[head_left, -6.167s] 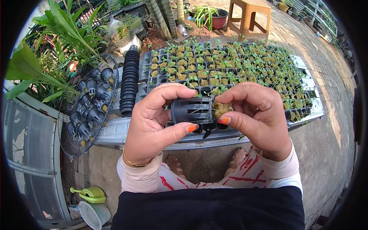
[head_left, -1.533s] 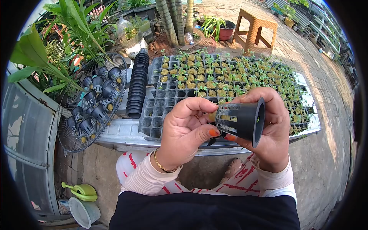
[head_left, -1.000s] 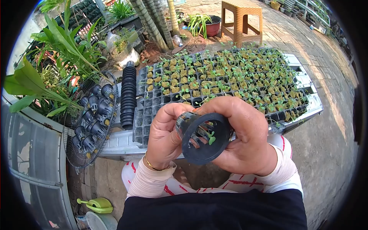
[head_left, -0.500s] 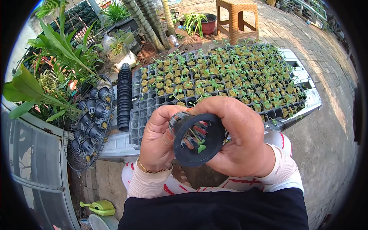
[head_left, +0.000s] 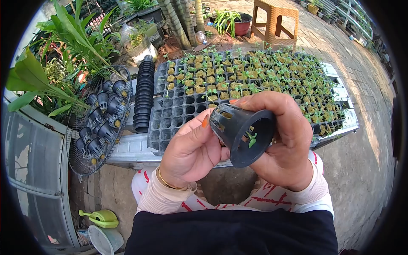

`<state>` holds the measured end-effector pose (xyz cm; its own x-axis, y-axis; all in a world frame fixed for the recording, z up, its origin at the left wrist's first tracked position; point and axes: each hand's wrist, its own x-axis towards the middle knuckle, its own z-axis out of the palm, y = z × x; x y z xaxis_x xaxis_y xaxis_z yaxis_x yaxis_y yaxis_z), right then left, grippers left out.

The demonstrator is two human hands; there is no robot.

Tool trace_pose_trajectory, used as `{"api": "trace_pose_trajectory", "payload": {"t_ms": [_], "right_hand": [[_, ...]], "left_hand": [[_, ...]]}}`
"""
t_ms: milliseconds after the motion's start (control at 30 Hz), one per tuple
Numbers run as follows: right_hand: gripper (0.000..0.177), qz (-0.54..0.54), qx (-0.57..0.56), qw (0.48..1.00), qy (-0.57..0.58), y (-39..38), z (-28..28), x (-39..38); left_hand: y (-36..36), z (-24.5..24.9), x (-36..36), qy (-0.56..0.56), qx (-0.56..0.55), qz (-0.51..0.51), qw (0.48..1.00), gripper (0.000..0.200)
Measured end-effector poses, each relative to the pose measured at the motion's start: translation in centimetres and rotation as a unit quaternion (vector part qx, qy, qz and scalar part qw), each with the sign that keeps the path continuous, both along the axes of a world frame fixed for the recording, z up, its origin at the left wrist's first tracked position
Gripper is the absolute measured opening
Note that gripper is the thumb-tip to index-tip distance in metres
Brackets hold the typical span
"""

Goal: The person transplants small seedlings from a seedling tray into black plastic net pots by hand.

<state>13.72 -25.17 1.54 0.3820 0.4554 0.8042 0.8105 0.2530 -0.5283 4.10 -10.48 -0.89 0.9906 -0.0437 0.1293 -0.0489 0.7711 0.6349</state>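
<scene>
A black slotted net pot [head_left: 232, 128] is held tilted between both hands, its wide rim facing me. Inside it shows a small green seedling [head_left: 252, 139]. My right hand [head_left: 287, 140] wraps round the rim side of the pot, thumb and fingers closed on it. My left hand [head_left: 191, 146] grips the narrow slotted base, its fingertips partly hidden behind the pot. Just beyond the hands lies the seedling tray [head_left: 165, 122], with sprouts in brown plugs across most cells and bare cells at its left end.
Left of the tray lies a stack of black net pots [head_left: 143, 95]. A wire basket [head_left: 76, 163] holds several filled pots. Leafy plants [head_left: 63, 46] crowd the left. A green watering can [head_left: 102, 218] stands low left, and a woven-pattern stool [head_left: 272, 25] stands behind the tray.
The net pot has moved up and to the right and turned, showing more of its slotted side. My left hand has shifted along its base. The view has shifted slightly.
</scene>
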Motion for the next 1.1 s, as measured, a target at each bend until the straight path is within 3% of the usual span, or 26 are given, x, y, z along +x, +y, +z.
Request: {"api": "trace_pose_trajectory", "payload": {"t_ms": [33, 367, 467, 533, 600, 667, 700, 733, 800, 833, 900, 933, 1000, 1100], "right_hand": [[0.036, -0.011, 0.04, 0.999, 0.013, 0.2, -0.1, -0.1], [0.038, 0.004, 0.012, 1.0, -0.001, 0.0, 0.0, 0.1], [0.045, 0.038, -0.06, 0.997, 0.023, -1.0, 0.6, 0.5], [0.051, 0.068, -0.113, 0.982, 0.135, -1.4, 1.1, 1.3], [0.056, 0.112, -0.097, 0.979, 0.141, -1.4, 1.0, 2.7], [0.059, 0.173, -0.186, 0.963, 0.092, -1.8, 1.3, 3.5], [0.061, 0.177, -0.211, 0.953, 0.121, -1.9, 1.2, 3.6], [0.061, 0.178, -0.212, 0.953, 0.121, -1.9, 1.4, 3.3], [0.064, 0.212, -0.171, 0.907, 0.322, -1.6, 1.7, 2.3], [0.064, 0.212, -0.171, 0.907, 0.322, -1.2, 1.5, 1.8], [0.066, 0.227, -0.065, 0.884, 0.403, -0.6, 1.1, 1.2], [0.066, 0.227, -0.066, 0.884, 0.402, -0.9, 1.2, 1.4], [0.065, 0.178, -0.179, 0.912, 0.322, -1.6, 1.5, 2.2], [0.054, 0.122, -0.104, 0.919, 0.36, -1.1, 1.4, 1.2]], "left_hand": [[0.0, 0.0, 0.0, -0.001, -0.001, 0.002, 1.0, 0.058], [0.7, -0.7, 0.2, -0.02, -0.006, -0.006, 1.0, 0.05], [0.4, -0.2, 0.3, -0.022, -0.01, -0.004, 1.0, 0.048], [0.6, 0.0, 0.5, -0.022, -0.011, -0.003, 1.0, 0.047], [1.0, 0.1, 0.7, -0.031, 0.057, 0.009, 0.998, 0.046], [1.3, 0.1, 0.6, -0.033, 0.059, -0.013, 0.998, 0.047], [1.3, -0.2, 0.5, -0.045, 0.097, -0.01, 0.994, 0.049], [1.4, -0.3, 0.4, -0.056, 0.135, -0.008, 0.989, 0.051], [1.2, 0.0, 0.4, -0.044, 0.11, -0.002, 0.993, 0.053], [1.1, 0.3, 0.4, -0.032, 0.085, 0.004, 0.996, 0.055], [0.9, 0.8, 0.2, -0.018, 0.082, 0.004, 0.996, 0.054], [0.9, 0.9, 0.1, -0.004, 0.078, 0.004, 0.997, 0.054], [0.8, 1.0, 0.1, -0.013, 0.065, 0.01, 0.998, 0.052], [1.5, 0.4, 0.3, -0.012, 0.032, 0.011, 0.999, 0.05]]}}
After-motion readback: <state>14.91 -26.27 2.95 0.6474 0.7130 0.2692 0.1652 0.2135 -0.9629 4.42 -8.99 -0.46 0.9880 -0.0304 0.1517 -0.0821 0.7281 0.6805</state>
